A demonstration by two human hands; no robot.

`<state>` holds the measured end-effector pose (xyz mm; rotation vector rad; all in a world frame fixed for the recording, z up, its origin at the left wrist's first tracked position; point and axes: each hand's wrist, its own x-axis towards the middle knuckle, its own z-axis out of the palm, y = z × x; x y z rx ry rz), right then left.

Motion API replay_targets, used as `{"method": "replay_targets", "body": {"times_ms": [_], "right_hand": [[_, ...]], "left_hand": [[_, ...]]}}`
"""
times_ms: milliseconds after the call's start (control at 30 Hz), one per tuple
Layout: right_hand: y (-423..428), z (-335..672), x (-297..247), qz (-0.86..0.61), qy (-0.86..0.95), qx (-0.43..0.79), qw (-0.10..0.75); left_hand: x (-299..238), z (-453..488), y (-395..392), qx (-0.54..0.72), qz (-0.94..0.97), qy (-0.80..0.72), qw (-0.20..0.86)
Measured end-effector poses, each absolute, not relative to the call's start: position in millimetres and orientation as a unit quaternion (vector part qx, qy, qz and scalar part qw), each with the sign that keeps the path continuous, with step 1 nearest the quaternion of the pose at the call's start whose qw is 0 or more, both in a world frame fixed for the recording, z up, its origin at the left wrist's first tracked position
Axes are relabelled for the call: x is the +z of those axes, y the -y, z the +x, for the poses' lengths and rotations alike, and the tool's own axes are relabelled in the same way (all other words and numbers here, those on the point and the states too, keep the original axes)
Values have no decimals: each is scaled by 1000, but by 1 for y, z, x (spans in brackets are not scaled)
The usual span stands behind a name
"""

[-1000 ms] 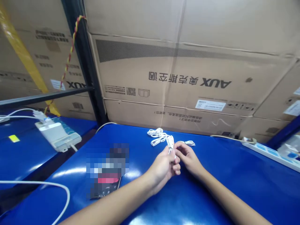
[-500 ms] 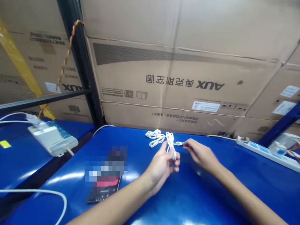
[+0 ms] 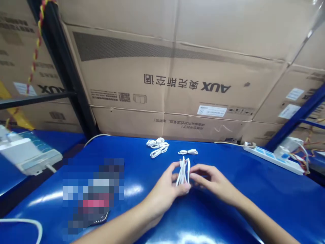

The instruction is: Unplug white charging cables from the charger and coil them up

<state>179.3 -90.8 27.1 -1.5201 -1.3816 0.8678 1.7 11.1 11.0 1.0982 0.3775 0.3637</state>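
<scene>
My left hand (image 3: 169, 183) is closed round a looped bundle of white cable (image 3: 182, 174), thumb in front, the loops standing upright above the blue tabletop. At the bundle's right side, my right hand (image 3: 212, 181) has its thumb and fingertips pinched together. Just above those fingertips shows a thin dark strand (image 3: 195, 160) that looks like a tie; its lower end is hidden. A tied white cable bundle (image 3: 188, 152) lies on the table beyond my hands. To its left, several more white cable bundles (image 3: 157, 146) lie close together.
A blurred-out phone-like object (image 3: 100, 217) lies at left on the blue tabletop (image 3: 142, 206). A white power strip (image 3: 274, 159) runs along the right; another power strip (image 3: 30, 152) is at far left. Large cardboard boxes (image 3: 162, 67) and a black rack post (image 3: 63, 67) stand behind.
The cable bundle in my left hand has come lower and nearer. My right hand has left the bundle lying on the table and moved to the held one. The view has shifted right.
</scene>
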Motion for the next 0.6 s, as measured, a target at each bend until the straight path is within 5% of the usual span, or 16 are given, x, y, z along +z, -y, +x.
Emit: {"method": "replay_targets", "body": {"times_ms": [333,467,600], "right_hand": [[51,183,-10,-523,465,474,535],[60,180,-12,-556,448,357,602],[71,172,-1,-561,583,252,532]], "left_hand": [[6,6,-30,154,541,-216,798],[-1,8,-29,160,504,-239,815],[-10,9,-26,143,479,-222,837]]}}
